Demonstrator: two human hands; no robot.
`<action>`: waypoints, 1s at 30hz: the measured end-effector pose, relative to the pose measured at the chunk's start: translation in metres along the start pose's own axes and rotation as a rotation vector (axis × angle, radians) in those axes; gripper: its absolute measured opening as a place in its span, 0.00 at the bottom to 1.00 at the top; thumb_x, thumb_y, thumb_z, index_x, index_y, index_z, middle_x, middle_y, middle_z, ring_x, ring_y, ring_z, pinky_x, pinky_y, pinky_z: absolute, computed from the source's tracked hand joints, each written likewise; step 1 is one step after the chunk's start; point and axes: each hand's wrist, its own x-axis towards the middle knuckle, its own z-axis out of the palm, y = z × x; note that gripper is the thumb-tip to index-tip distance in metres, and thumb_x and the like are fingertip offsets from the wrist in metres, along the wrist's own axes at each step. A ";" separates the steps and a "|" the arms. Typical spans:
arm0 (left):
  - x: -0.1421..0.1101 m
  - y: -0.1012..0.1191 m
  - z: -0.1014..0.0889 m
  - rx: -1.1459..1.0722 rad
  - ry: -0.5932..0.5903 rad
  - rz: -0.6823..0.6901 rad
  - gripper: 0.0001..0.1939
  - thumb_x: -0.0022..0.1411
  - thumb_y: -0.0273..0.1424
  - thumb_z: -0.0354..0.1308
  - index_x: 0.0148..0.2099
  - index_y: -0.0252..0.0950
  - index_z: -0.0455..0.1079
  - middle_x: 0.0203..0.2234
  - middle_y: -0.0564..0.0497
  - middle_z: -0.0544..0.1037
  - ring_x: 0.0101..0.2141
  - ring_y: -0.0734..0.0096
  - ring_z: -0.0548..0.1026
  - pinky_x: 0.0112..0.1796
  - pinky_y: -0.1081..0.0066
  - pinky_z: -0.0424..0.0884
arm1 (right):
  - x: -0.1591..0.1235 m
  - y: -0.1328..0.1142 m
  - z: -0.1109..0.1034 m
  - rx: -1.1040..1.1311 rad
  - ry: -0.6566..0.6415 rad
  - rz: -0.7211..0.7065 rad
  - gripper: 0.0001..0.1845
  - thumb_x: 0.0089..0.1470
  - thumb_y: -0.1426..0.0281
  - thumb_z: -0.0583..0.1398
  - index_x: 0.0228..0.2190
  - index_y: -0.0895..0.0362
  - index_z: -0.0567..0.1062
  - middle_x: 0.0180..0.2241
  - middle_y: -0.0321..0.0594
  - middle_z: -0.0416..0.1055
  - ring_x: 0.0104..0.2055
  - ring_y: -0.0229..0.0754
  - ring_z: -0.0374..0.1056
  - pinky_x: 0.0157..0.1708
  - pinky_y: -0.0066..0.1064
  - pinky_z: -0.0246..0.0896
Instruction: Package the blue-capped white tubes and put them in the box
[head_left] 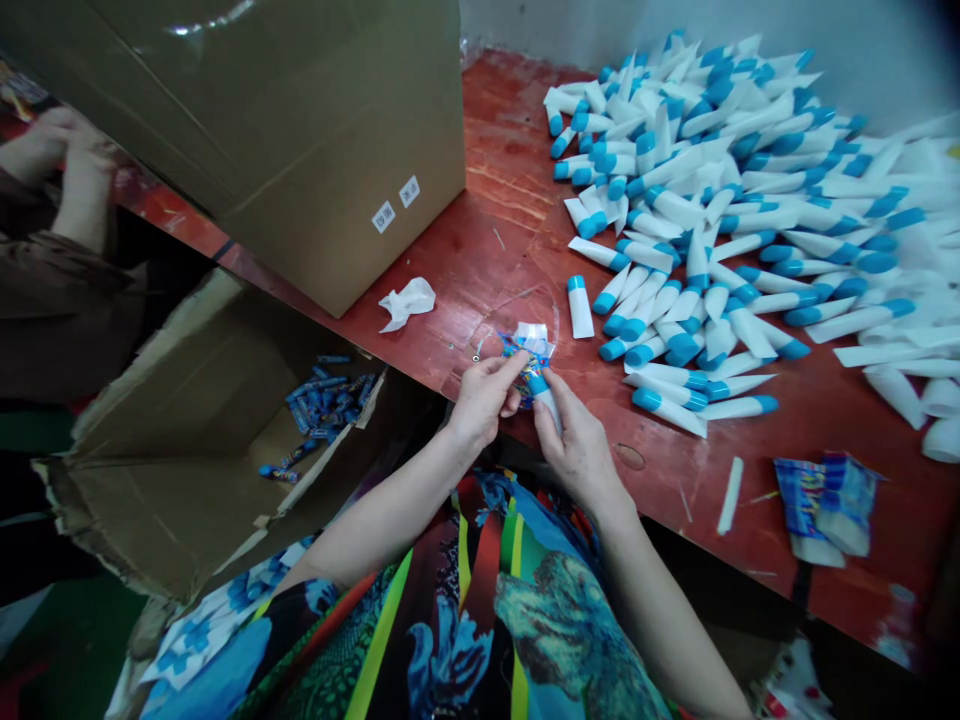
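Observation:
At the table's near edge, my left hand pinches a blue printed plastic sleeve with a clear, shiny part. My right hand is closed around a white tube with a blue cap, its capped end against the sleeve. Fingers partly cover both things, so how far the tube sits inside the sleeve I cannot tell. Just beyond my hands lies a single white tube with a blue cap. A large heap of such tubes spreads over the right side of the red table.
A tall closed carton stands on the table at left. Below it, an open carton holds several blue wrapped tubes. Crumpled white paper lies nearby; printed sleeves lie at right. Another person's hands show at far left.

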 end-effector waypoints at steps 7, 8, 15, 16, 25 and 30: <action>-0.008 -0.010 0.004 0.084 -0.146 -0.098 0.27 0.56 0.51 0.70 0.25 0.35 0.66 0.13 0.57 0.65 0.14 0.82 0.60 0.18 0.75 0.49 | 0.000 -0.005 0.005 0.036 0.146 0.009 0.23 0.66 0.59 0.56 0.57 0.55 0.72 0.51 0.51 0.80 0.48 0.53 0.80 0.45 0.44 0.76; -0.010 -0.012 0.005 0.074 -0.144 -0.100 0.27 0.56 0.51 0.70 0.25 0.35 0.66 0.13 0.57 0.65 0.14 0.82 0.60 0.18 0.75 0.49 | 0.000 -0.005 0.006 0.036 0.170 0.030 0.22 0.65 0.58 0.57 0.56 0.55 0.72 0.50 0.51 0.80 0.46 0.54 0.80 0.43 0.44 0.76; -0.006 -0.001 0.002 -0.024 -0.183 -0.073 0.28 0.58 0.53 0.69 0.27 0.34 0.66 0.13 0.57 0.65 0.15 0.83 0.60 0.19 0.75 0.50 | -0.004 0.005 -0.003 0.551 0.036 0.165 0.25 0.62 0.55 0.62 0.56 0.51 0.68 0.34 0.37 0.77 0.28 0.41 0.72 0.28 0.32 0.68; -0.005 0.000 0.001 -0.035 -0.182 -0.062 0.28 0.58 0.53 0.69 0.27 0.34 0.66 0.13 0.58 0.64 0.15 0.83 0.59 0.19 0.75 0.50 | -0.006 0.006 -0.005 0.670 -0.033 0.226 0.26 0.63 0.55 0.62 0.57 0.51 0.66 0.30 0.33 0.74 0.22 0.38 0.66 0.22 0.30 0.63; -0.019 -0.013 0.001 0.057 -0.270 -0.115 0.26 0.53 0.52 0.72 0.34 0.33 0.71 0.21 0.54 0.73 0.16 0.83 0.63 0.18 0.75 0.49 | -0.001 0.005 -0.003 0.962 -0.057 0.388 0.31 0.58 0.52 0.66 0.58 0.50 0.68 0.22 0.25 0.64 0.16 0.32 0.53 0.16 0.24 0.50; -0.003 -0.003 -0.007 0.001 -0.217 -0.090 0.26 0.55 0.52 0.71 0.36 0.35 0.69 0.15 0.58 0.67 0.13 0.82 0.60 0.17 0.75 0.46 | -0.003 0.007 -0.009 0.948 -0.247 0.304 0.32 0.57 0.57 0.69 0.60 0.50 0.72 0.36 0.36 0.78 0.29 0.38 0.72 0.31 0.33 0.73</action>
